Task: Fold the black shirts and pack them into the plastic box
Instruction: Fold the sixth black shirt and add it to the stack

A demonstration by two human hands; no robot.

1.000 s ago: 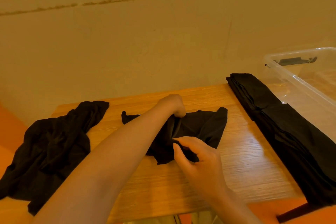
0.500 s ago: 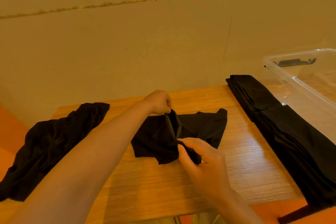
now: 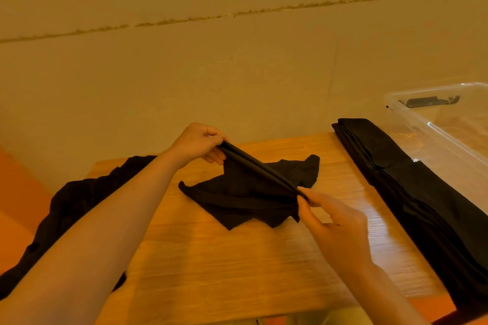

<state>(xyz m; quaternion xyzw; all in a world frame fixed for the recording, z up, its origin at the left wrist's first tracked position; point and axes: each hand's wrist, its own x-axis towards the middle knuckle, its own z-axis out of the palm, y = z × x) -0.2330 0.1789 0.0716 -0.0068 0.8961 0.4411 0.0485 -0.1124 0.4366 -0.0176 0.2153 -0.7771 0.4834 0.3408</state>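
Plastic box (image 3: 433, 124) cut off at right edge.

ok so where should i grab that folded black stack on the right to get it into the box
Probably at its two short ends, one hand each, coming from the table side. The folded stack is long and narrow, lying along the plastic box, so a middle grip would likely let the ends sag.

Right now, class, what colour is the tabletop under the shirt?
Light orange-brown wood grain, tabletop, head view.
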